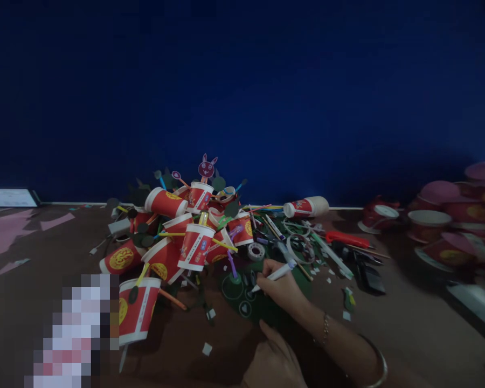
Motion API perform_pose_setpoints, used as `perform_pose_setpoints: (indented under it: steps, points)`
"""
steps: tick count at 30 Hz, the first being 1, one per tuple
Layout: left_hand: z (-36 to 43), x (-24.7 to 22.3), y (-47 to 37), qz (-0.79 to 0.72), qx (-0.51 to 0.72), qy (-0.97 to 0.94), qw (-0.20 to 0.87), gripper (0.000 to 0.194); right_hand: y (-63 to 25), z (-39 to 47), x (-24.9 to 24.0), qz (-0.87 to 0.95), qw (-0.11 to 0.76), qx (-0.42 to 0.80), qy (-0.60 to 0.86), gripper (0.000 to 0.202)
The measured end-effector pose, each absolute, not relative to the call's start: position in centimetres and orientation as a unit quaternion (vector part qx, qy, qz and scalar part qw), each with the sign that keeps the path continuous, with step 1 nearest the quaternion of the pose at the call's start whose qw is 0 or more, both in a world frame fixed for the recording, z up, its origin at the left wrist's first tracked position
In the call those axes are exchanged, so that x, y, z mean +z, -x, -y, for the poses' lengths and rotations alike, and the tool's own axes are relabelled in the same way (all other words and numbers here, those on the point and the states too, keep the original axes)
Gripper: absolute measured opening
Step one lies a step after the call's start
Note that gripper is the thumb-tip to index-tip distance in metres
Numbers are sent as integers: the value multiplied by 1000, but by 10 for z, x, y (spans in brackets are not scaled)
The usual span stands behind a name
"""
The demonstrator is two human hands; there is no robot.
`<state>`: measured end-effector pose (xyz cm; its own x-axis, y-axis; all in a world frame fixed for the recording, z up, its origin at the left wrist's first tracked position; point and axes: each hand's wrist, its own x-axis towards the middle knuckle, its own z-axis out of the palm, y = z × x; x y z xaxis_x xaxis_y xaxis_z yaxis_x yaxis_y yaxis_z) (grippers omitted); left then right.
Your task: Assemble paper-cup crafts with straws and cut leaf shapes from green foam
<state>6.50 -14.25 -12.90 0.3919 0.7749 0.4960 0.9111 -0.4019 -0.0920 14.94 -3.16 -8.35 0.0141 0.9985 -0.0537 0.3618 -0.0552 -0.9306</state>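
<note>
Nearest, the left hand (272, 361) comes up from the bottom edge, one finger stretched forward to the near edge of the green paper (272, 317); whether its grip holds anything I cannot tell. Beyond it, the right hand (282, 285) reaches in from the lower right, forearm slanting, wrist bent over the paper, its grip closed around a white marker (278, 271). The marker slants, its tip down by small white outlines on the paper, which lies on the dark brown table (165, 361). White scraps (207, 349) dot the surface. Farther off, a tape roll (256, 251) sits beside a heap of red paper cups (196, 248); more cups (455, 213) blur at right. A lit screen (12, 198) stands far left. A deep blue wall (242, 91) closes the back.
</note>
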Motion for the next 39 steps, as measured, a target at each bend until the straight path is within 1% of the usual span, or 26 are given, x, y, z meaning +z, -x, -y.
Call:
perform_pose_setpoints:
  steps: [5, 11, 18, 23, 28, 33, 39]
  points:
    - [142, -129, -62, 501, -187, 819, 210, 23, -150, 31, -86, 584, 380, 398, 597, 21]
    - [142, -130, -62, 455, -165, 852, 199, 25, -150, 31, -89, 581, 386, 388, 603, 20]
    - [141, -133, -61, 484, -160, 839, 193, 24, -150, 30, -88, 579, 396, 376, 606, 19]
    - [142, -135, -62, 471, -176, 842, 194, 23, -149, 31, -86, 574, 389, 379, 613, 19]
    - [142, -135, -65, 520, -192, 809, 194, 23, -150, 31, -86, 583, 385, 380, 606, 19]
    - [140, -137, -65, 489, -196, 823, 214, 23, -149, 31, -86, 589, 377, 383, 604, 18]
    - [142, -136, -65, 498, -177, 827, 191, 24, -149, 32, -86, 589, 369, 393, 602, 18]
